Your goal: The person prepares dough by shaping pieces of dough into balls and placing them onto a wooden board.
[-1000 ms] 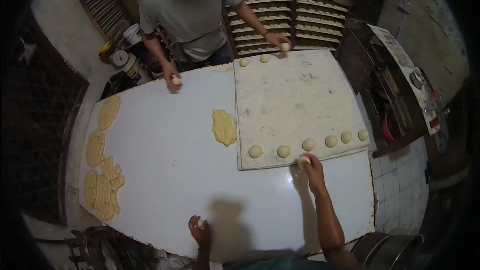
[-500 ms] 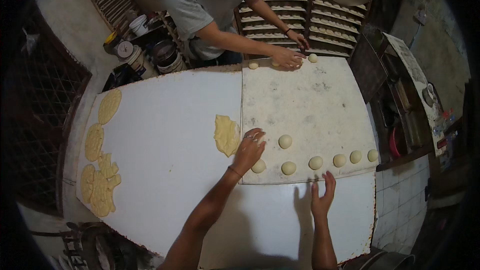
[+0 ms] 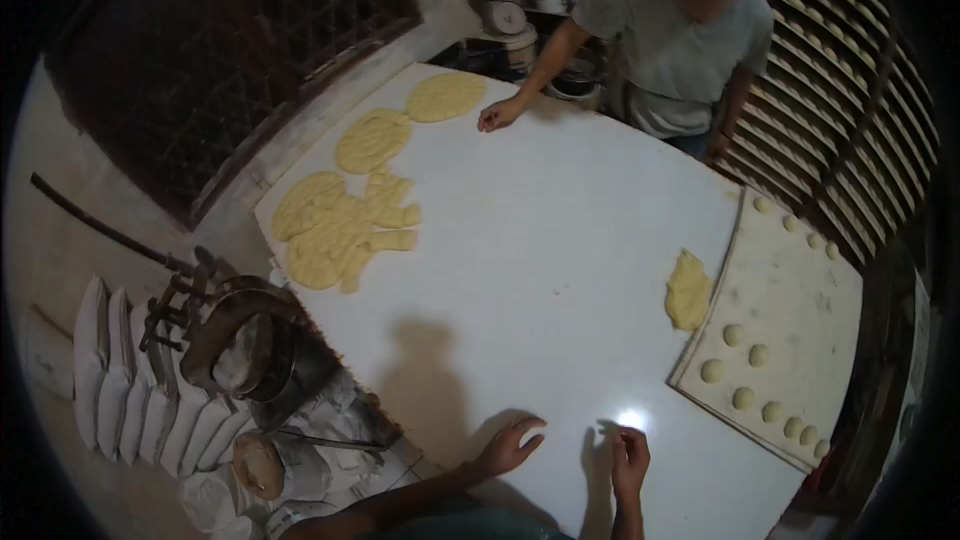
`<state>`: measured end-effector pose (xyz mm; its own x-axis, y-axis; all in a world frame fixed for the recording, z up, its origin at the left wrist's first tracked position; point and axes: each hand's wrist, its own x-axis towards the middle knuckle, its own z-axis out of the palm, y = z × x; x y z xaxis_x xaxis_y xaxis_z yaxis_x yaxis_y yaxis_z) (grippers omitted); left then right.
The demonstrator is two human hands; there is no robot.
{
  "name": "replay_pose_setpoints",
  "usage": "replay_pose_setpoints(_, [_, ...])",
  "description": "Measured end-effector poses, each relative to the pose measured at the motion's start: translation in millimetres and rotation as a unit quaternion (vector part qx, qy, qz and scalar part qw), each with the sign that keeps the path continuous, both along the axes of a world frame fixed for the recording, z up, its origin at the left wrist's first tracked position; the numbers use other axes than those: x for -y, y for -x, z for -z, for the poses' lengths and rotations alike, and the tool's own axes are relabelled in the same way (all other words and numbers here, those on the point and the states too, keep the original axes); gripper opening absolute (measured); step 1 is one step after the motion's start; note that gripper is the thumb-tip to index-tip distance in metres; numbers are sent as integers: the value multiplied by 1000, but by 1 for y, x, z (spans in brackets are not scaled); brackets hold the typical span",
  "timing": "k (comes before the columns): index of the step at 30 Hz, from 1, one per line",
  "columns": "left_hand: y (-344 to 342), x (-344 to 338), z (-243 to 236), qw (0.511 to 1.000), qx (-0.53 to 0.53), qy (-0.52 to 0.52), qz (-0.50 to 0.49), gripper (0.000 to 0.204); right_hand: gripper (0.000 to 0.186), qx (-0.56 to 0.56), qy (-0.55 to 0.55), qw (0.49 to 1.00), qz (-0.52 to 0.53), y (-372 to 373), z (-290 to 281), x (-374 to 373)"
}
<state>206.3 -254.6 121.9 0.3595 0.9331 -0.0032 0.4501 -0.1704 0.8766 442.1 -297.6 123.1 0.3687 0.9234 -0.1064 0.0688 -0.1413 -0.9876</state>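
Note:
My left hand (image 3: 510,445) hovers over the white table (image 3: 530,340) near its front edge, fingers curved apart and empty. To its right my right hand (image 3: 628,455) is raised with loosely bent, parted fingers and nothing visible in them. Right of both, a pale board (image 3: 790,310) holds several round dough balls (image 3: 713,371) along its near and far edges. A loose yellow dough piece (image 3: 688,292) lies beside the board. At the table's left are several flattened dough slabs and strips (image 3: 325,240).
A co-worker (image 3: 670,50) stands across the table, one hand (image 3: 497,118) low by an oval dough slab. A tall rack of dough balls (image 3: 830,90) is behind. A scale (image 3: 505,18) and buckets are at the back. A metal machine (image 3: 240,340) and sacks (image 3: 120,380) stand left.
The view has swung left. My hands have drawn back from the board, leaving small dough balls on it. The co-worker's hands have left the board, one now near the left slabs.

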Motion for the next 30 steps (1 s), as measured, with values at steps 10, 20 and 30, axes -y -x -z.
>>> replay_pose_setpoints(10, [238, -3, -25, 962, 71, 90, -246, 26, 35, 236, -48, 945, -221, 321, 55, -371])
replay_pose_setpoints(20, [327, -104, -7, 951, 61, 101, -286, 21, 42, 217, -61, 963, -149, 468, 76, -398])
replay_pose_setpoints(30, [290, -308, 34, 948, -212, -1, -237, 51, 39, -25, 99, 991, -86, 340, 54, -252])
